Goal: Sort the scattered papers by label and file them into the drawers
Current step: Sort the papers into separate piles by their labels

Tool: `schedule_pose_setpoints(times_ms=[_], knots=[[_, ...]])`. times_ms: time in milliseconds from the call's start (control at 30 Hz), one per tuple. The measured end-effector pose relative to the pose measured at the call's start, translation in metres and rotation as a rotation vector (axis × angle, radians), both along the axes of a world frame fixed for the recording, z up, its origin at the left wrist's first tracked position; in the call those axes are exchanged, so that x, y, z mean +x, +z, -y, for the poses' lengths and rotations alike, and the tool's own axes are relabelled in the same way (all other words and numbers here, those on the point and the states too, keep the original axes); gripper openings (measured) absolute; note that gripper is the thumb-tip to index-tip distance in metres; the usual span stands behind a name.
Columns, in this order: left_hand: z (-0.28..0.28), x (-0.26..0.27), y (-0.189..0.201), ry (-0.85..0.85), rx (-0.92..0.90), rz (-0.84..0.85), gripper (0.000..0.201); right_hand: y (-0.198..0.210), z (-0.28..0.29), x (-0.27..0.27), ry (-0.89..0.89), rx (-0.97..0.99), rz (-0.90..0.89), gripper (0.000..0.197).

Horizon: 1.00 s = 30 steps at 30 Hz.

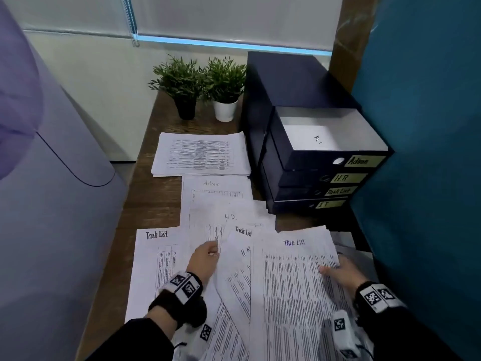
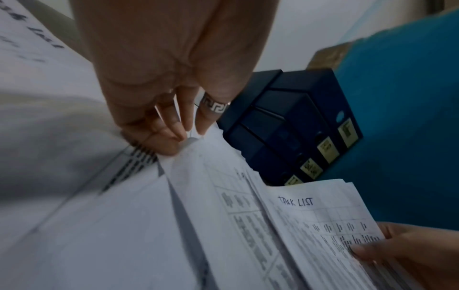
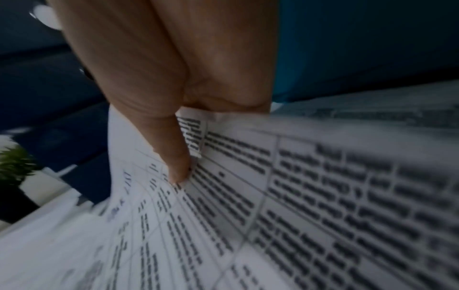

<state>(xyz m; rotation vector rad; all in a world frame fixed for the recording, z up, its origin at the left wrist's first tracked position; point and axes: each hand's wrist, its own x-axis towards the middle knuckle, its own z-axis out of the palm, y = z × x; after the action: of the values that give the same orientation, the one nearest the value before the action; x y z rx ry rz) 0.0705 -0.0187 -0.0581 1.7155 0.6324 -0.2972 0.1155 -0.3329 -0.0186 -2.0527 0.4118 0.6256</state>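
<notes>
Printed sheets with handwritten labels lie overlapping on the wooden desk (image 1: pixel 153 201): an Admin sheet (image 1: pixel 216 194), an H.R sheet (image 1: pixel 230 217) and a Task List sheet (image 1: pixel 156 256) at the left. My left hand (image 1: pixel 208 252) pinches the top corner of another H.R sheet (image 1: pixel 239 259); the left wrist view shows the fingertips (image 2: pixel 174 143) closed on that corner. My right hand (image 1: pixel 331 268) grips the right edge of a Task List stack (image 1: pixel 294 282), thumb (image 3: pixel 182 174) on top. The dark drawer unit (image 1: pixel 299 82) stands at the right, its Admin drawer (image 1: pixel 325 136) pulled out with a sheet inside.
Below the Admin drawer sit the H.R, Task List and IT drawers (image 1: pixel 338 191), all pushed in. A neat paper pile (image 1: pixel 203 155) lies behind the loose sheets. Two potted plants (image 1: pixel 203 84) stand at the back. A teal partition (image 1: pixel 421 152) borders the right, a pale grey surface (image 1: pixel 52 178) the left.
</notes>
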Motion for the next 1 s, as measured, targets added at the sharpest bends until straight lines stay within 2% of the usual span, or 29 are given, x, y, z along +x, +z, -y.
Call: schedule_pose_setpoints(times_ms=[100,233,333,467,533,600,667,700,767,800,900,1000], knots=[[0.007,0.007,-0.002,-0.077,0.225,0.044,0.033,-0.018,0.003,-0.006,-0.023,-0.053,-0.012,0.036],[0.014,0.01,0.004,-0.05,0.233,0.04,0.016,-0.031,0.007,-0.007,-0.029,-0.051,-0.028,0.035],[0.013,0.021,0.008,-0.048,0.203,0.028,0.025,-0.031,0.01,-0.008,-0.04,-0.001,-0.041,0.035],[0.008,0.039,0.01,-0.071,0.196,0.023,0.024,-0.03,0.013,-0.011,-0.02,0.036,-0.046,0.023],[0.006,0.044,0.012,0.005,0.202,0.091,0.021,-0.029,0.014,-0.012,-0.008,0.055,-0.044,0.024],[0.001,0.045,0.014,0.19,0.181,0.161,0.02,-0.028,0.014,-0.012,0.0,0.066,-0.033,0.022],[-0.004,0.043,0.014,0.3,0.08,0.15,0.014,-0.029,0.015,-0.012,0.01,0.067,-0.015,0.021],[-0.004,0.041,0.016,0.25,0.029,0.121,0.005,-0.029,0.015,-0.012,0.01,0.063,-0.008,0.02],[-0.008,0.035,0.019,0.061,0.021,0.092,0.008,-0.03,0.015,-0.012,0.006,0.054,0.01,0.018],[-0.012,0.033,0.026,0.018,0.028,0.116,0.009,-0.03,0.015,-0.013,-0.001,0.052,0.017,0.02],[-0.032,0.032,0.061,0.039,0.047,0.296,0.011,-0.015,0.011,-0.014,-0.006,0.138,0.04,0.029],[-0.064,0.03,0.106,0.073,0.064,0.452,0.013,0.028,-0.017,-0.007,0.04,0.268,0.135,0.047]])
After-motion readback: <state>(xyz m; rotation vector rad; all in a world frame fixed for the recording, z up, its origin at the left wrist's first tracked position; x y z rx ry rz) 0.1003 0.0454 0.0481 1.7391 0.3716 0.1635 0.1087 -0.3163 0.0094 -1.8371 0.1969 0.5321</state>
